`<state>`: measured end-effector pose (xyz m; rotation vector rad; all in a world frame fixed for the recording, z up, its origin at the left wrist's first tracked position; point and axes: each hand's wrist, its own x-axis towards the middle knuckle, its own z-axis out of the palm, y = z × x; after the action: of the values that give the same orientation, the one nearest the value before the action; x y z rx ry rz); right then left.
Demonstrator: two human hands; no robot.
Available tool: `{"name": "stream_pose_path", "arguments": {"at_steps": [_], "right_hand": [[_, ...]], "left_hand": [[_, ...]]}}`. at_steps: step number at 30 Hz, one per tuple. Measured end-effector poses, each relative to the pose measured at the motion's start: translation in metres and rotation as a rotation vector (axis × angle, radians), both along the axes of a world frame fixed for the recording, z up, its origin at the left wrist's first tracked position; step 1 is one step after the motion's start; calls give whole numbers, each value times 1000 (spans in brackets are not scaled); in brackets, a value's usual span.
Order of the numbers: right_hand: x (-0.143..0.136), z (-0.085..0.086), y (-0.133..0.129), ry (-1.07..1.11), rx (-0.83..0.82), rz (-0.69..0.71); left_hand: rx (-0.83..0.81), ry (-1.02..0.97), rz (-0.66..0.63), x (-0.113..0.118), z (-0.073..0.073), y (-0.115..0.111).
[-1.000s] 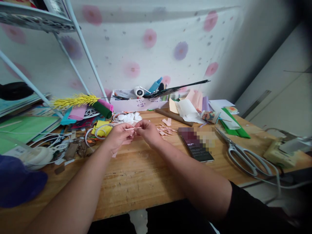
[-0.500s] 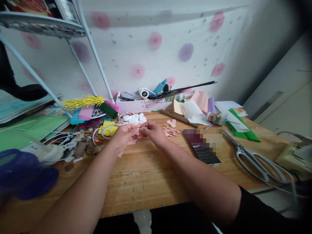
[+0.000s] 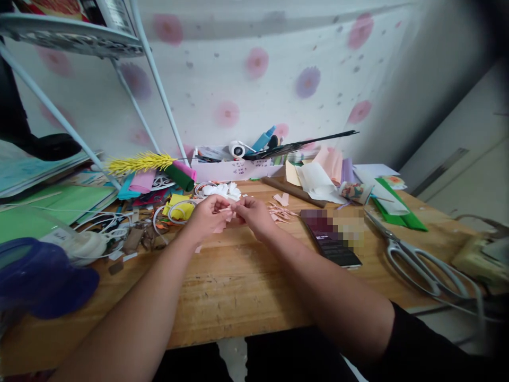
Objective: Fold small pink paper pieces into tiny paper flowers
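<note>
Both my hands meet over the middle of the wooden table. My left hand pinches a small piece of pink crepe paper between thumb and fingers. At the same piece, the fingertips of my right hand are pinched together, touching those of the left. More pink paper shows under the left hand, partly hidden by it. Just right of my right hand lies a pile of twisted pink paper strips, with a few flat pink pieces behind it. A white paper flower sits behind my hands.
A phone and large scissors lie to the right. Wires and scraps, a glue pot and a blue container crowd the left. A white box of tools and paper rolls stand at the back.
The left hand has turned slightly and its fingers have bunched closer around the pink paper. Both hands stay together in nearly the same place; the whole view has shifted a little.
</note>
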<state>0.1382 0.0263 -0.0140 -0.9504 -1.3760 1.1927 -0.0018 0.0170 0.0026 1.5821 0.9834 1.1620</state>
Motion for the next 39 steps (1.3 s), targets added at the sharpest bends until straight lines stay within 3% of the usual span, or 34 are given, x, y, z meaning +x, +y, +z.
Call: {"name": "stream_pose_path", "arguments": {"at_steps": [8, 14, 21, 26, 33, 39], "right_hand": [[-1, 1, 1, -74, 15, -19], [-1, 1, -2, -153, 161, -67], [-1, -4, 3, -96, 185, 53], [-1, -5, 4, -141, 229, -28], [1, 1, -2, -182, 214, -68], [2, 2, -1, -172, 142, -91]], "left_hand": [[13, 28, -11, 4, -1, -1], [-21, 81, 29, 2, 3, -2], [-240, 104, 48, -3, 6, -4], [-282, 101, 35, -3, 5, -4], [-150, 9, 27, -2, 4, -5], [-152, 2, -19, 0, 6, -6]]}}
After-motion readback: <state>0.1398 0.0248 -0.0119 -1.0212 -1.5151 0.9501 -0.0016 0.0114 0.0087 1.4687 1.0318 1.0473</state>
